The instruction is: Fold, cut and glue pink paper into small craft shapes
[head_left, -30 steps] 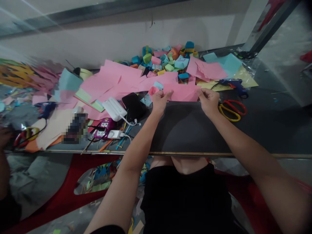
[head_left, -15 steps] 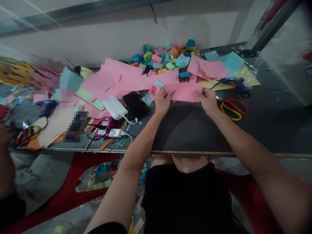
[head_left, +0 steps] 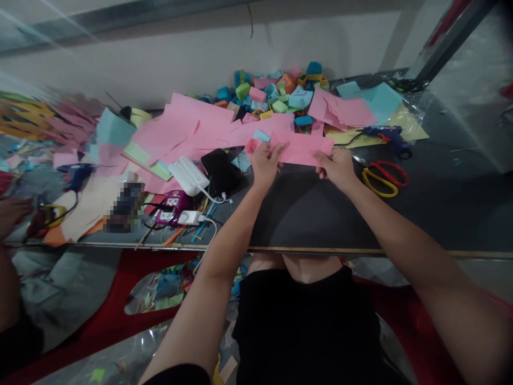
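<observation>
A pink paper strip (head_left: 301,148) is stretched between my two hands, above the dark table (head_left: 308,214). My left hand (head_left: 266,160) pinches its left end, thumb on top. At the lower right corner my right hand (head_left: 334,164) grips the strip between thumb and fingers. Just beyond my left hand sits a small rolled pink paper piece (head_left: 252,145), partly hidden by the fingers; whether that hand holds it too I cannot tell. A light blue paper piece (head_left: 262,136) lies behind it. Scissors with red and yellow handles (head_left: 387,179) rest to the right of my right hand.
Folded paper pieces (head_left: 280,93) are heaped at the back, with pink sheets (head_left: 188,123) to their left. A glue gun (head_left: 387,133) lies at the right. A white power bank (head_left: 188,175) and a purple socket strip (head_left: 173,207) are at left. Another person's hand (head_left: 12,216) shows far left.
My right hand has shifted slightly left and down along the pink strip's right end. My left hand keeps its hold. The other person's hand at far left has moved a little.
</observation>
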{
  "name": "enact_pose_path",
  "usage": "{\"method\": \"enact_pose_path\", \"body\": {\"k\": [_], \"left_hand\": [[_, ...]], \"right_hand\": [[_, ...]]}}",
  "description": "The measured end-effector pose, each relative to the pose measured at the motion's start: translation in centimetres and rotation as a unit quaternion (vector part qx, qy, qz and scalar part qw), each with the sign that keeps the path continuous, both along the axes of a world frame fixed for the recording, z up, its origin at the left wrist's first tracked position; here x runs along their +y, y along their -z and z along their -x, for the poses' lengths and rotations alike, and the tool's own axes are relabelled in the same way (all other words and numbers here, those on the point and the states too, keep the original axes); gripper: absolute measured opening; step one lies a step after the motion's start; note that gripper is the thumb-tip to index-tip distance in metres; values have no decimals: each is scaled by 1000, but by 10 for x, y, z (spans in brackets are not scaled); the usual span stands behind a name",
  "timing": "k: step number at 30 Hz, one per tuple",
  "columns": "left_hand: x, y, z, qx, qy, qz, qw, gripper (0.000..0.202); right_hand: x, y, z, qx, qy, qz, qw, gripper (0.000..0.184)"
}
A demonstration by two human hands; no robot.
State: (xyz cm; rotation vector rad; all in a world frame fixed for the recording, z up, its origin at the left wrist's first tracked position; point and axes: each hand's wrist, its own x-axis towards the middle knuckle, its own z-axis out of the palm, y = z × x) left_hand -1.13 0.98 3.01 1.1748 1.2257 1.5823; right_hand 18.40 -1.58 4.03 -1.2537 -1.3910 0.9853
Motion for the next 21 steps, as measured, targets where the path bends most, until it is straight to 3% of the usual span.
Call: {"method": "enact_pose_path", "body": {"k": [5,7,10,12,16,21], "left_hand": [[2,4,-3,-95,23,34,995,33],[-1,8,-12,-110,78,38,990,38],[-13,13,-31,-58,190,51,979,36],[-23,16,-43,-51,230,36,971,34],[-34,16,-55,-68,197,45,977,25],[-32,13,-52,-118,172,86,974,20]], "right_hand": [[0,9,2,28,41,-18,999,61],[0,12,4,40,70,-36,996,61],[-4,14,8,26,92,-70,993,60],[-7,14,12,9,104,-94,990,59],[-13,12,14,-22,114,-109,987,54],[-15,8,14,-34,110,-118,986,58]]}}
